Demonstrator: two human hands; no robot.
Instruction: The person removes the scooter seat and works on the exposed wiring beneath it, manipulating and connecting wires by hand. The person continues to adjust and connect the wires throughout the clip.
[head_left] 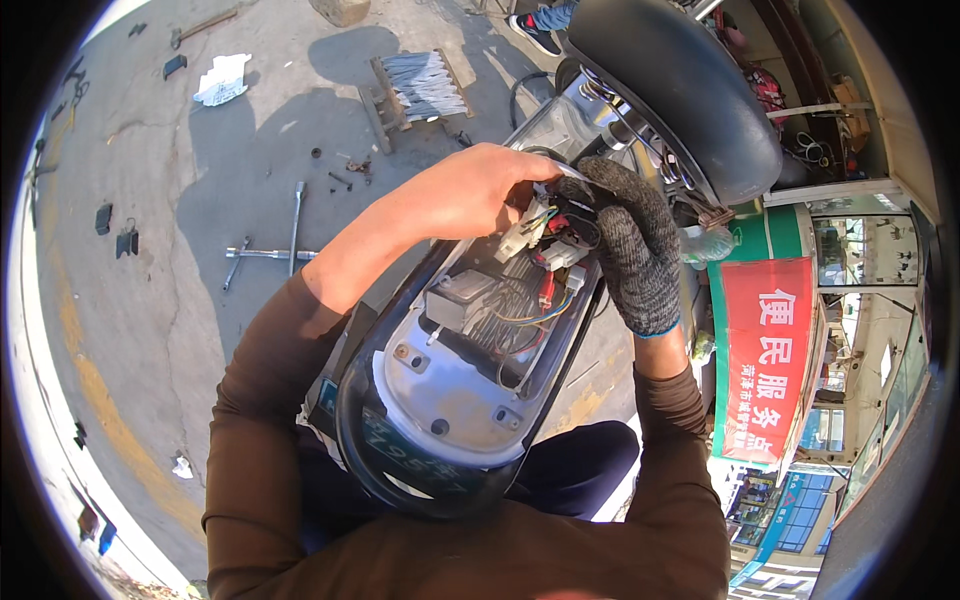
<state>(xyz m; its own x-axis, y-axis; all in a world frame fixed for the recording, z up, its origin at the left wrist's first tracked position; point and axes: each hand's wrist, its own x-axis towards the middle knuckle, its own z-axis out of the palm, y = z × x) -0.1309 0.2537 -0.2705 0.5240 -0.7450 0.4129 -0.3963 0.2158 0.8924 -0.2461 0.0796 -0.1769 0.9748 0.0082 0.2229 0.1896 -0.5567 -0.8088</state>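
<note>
An open electric scooter body [465,405] stands in front of me, with a pale metal plate at its near end. Inside its compartment sit a ribbed metal box [458,300], coloured wires [540,318] and white plug connectors [525,235]. My bare left hand [480,190] reaches in from the left, its fingers curled at the far end of the wiring. Opposite it, my right hand [640,235] wears a dark grey knitted glove. Both hands close on dark wires [575,190] between them; the fingertips are partly hidden.
Beyond the compartment rises a large black scooter seat [675,90]. On the ground at left lie a cross-shaped wrench [293,240], loose bolts [342,180], a hammer [203,27] and white paper [222,80]. A small slatted stool [420,88] stands farther off; a red-and-green signboard [765,350] stands right.
</note>
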